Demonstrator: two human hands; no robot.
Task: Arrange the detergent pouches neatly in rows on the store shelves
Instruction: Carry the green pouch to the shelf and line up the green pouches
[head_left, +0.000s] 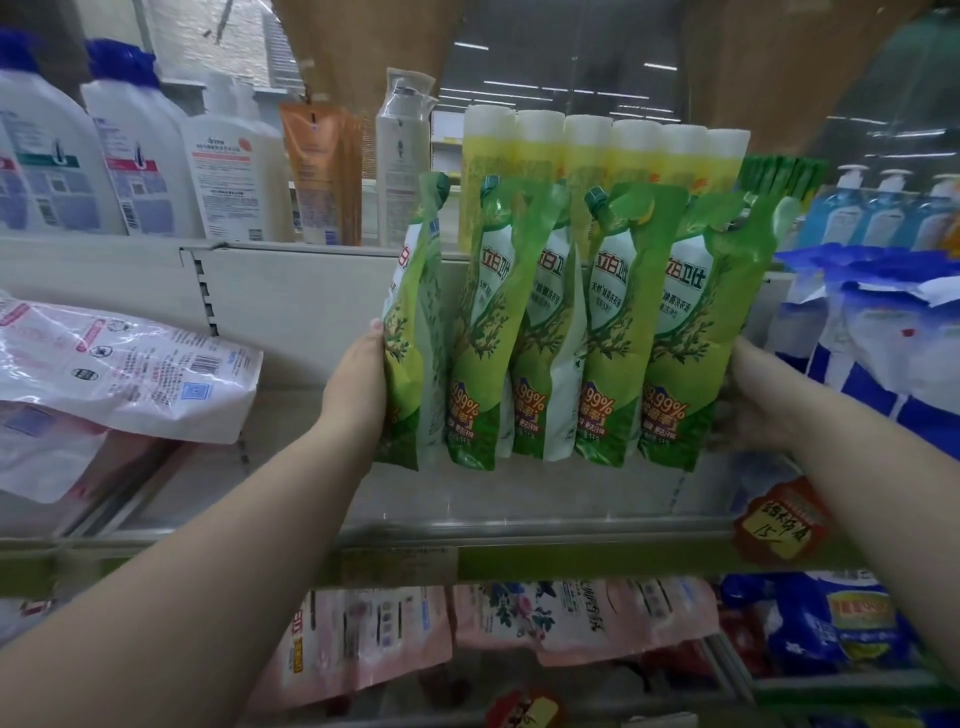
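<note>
Several green detergent pouches with spouts stand upright side by side, pressed together as one bunch above the middle shelf. My left hand presses flat against the leftmost pouch. My right hand presses against the rightmost pouch. The bunch is squeezed between both palms. The pouches' bottoms hang a little above the shelf floor, or just touch it; I cannot tell which.
Pink-and-white pouches lie flat at the left of the same shelf. Blue-and-white pouches stand at the right. Yellow bottles and white bottles fill the shelf above. Pink pouches and blue bags lie below. A red price tag hangs on the rail.
</note>
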